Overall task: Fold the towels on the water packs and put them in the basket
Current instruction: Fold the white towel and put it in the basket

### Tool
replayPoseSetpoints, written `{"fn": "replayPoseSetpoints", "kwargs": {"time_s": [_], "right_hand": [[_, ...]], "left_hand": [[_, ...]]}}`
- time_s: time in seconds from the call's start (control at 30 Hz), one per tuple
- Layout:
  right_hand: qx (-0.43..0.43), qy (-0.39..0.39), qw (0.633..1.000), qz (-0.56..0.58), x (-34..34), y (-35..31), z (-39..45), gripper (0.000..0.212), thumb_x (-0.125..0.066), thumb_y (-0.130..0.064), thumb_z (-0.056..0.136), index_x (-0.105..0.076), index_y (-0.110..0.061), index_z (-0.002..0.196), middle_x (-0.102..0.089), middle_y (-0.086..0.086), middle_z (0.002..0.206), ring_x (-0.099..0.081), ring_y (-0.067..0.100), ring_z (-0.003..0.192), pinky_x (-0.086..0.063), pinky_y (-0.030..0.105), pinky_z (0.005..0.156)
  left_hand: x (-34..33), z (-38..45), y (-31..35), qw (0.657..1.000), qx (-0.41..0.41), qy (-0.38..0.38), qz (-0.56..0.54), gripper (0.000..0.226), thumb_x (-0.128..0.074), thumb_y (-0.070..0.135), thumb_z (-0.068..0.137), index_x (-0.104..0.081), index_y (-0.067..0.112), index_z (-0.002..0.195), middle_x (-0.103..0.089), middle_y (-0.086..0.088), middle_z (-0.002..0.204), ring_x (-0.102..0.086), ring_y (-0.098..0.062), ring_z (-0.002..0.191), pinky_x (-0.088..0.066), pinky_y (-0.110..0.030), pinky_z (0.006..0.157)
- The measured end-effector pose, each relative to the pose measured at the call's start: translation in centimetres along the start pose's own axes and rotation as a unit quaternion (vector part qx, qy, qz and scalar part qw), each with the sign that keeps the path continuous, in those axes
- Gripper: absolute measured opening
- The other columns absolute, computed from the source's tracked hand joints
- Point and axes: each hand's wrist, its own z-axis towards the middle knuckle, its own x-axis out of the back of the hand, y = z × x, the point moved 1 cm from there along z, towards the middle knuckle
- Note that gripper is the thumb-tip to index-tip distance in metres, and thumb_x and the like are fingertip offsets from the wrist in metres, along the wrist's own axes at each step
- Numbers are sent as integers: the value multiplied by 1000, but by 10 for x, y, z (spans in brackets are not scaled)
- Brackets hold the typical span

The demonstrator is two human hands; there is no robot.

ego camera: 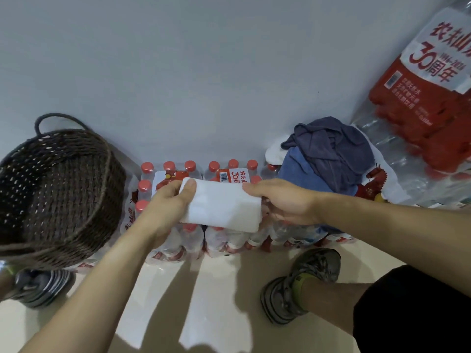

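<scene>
Both hands hold a folded white towel (221, 206) at frame centre over the water packs (193, 179): left hand (165, 203) thumb on top, right hand (285, 202) fingers curled around its end. Wicker basket (58, 189) at left; its contents cannot be told.

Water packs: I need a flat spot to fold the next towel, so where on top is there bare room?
Bare room: the pack tops between the basket and the towel pile, behind and under the white towel that both hands hold. Crowded: the right end, buried under the blue and grey towels, with the stacked pack beside it.
</scene>
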Motion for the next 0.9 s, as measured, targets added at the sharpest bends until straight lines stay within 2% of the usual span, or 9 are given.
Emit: {"fn": "replayPoseSetpoints", "kwargs": {"time_s": [0.07,0.13,0.2,0.3,0.37,0.47,0.6,0.8,0.9], "right_hand": [[-24,-16,1000,-9,-5,3,-1,30,-47,-30,102,-63,-7,114,-72,13,99,-68,27,84,-57,35,69],[-46,-21,998,-22,-11,2,-3,30,-51,-22,97,-56,-6,121,-62,21,118,-64,30,94,-57,34,68],[-26,-18,996,-82,-18,-2,-3,34,-58,-22,90,-50,-14,122,-57,11,121,-61,23,101,-56,31,74],[90,-47,973,-206,-42,-22,-5,73,-77,-46,74,-37,-40,135,-59,-16,125,-60,4,113,-54,28,92],[187,-69,945,-258,-67,-40,-6,71,-82,-48,69,-38,-55,124,-60,-29,113,-60,-8,105,-53,14,79],[233,-81,939,-238,-97,-54,4,54,-80,-44,75,-49,-45,120,-65,-19,108,-65,0,100,-54,19,73],[238,-83,930,-267,-134,-70,30,28,-66,-49,88,-65,-29,107,-72,-4,101,-69,11,94,-59,32,76],[293,-59,860,-413,-200,-134,108,34,-65,-53,87,-67,-19,84,-70,-4,82,-65,6,72,-51,22,65],[291,-77,830,-469,-228,-160,152,51,-40,-54,98,-49,-15,66,-51,0,65,-50,15,60,-41,27,60]], "left_hand": [[-9,-1,2,995,-12,81,57,41,-40,49,100,-61,17,114,-67,1,100,-63,-18,95,-50,-31,74],[-10,-4,12,973,-84,130,169,46,-38,60,95,-62,21,95,-63,9,81,-58,-5,77,-39,-23,59],[-4,-9,27,941,-172,113,267,51,-36,70,88,-56,23,80,-59,7,68,-54,-4,63,-34,-20,52],[9,-17,50,902,-276,58,327,45,-41,70,90,-52,28,76,-57,9,64,-55,-2,66,-37,-16,53],[19,-26,64,886,-314,48,337,45,-40,69,89,-52,27,78,-59,9,67,-56,-4,67,-39,-18,56],[48,-35,80,875,-346,87,328,45,-42,67,88,-49,24,73,-55,6,60,-54,-5,61,-39,-17,53],[117,-37,79,873,-336,144,322,45,-44,64,88,-45,23,69,-51,6,61,-49,-5,58,-35,-15,51],[229,-30,44,894,-259,197,307,44,-45,67,87,-50,24,76,-55,8,69,-52,6,61,-38,-9,52],[278,-20,30,913,-160,176,332,49,-46,69,87,-55,20,83,-61,4,74,-53,0,61,-37,-22,54]]}}
